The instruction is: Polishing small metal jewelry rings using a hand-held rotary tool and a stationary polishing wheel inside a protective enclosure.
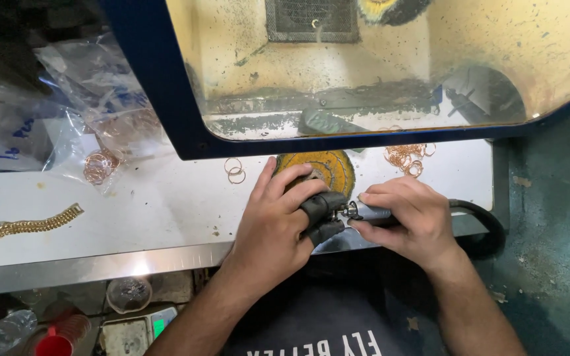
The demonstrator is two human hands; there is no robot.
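Head view, looking down at a white surface (133,217) under a blue-framed, dust-coated clear hood (364,72). Left hand (275,221) has black finger guards (321,214) on thumb and forefinger; its grip is pinched together on a small metal ring (351,211), barely visible, right at the tool tip. Right hand (407,221) has its grip clamped around a slim grey rotary handpiece (372,212), held like a pen, tip pointing left at the ring; a black hose (479,217) runs off its back end to the right. Both hands sit at the front edge of the surface, fingertips nearly touching. Yellow buffing wheel (324,168) lies flat just behind the left hand, partly covered by its fingers. Two loose copper-coloured rings (234,170) left of the wheel; a pile of thin rings (407,157) behind the right hand near the hood edge. More rings (100,165) by a clear plastic bag (94,92) far left. Gold chain bracelet (28,227) lies well apart at the left edge. Below the surface: small scale (140,329), red cup (54,343).
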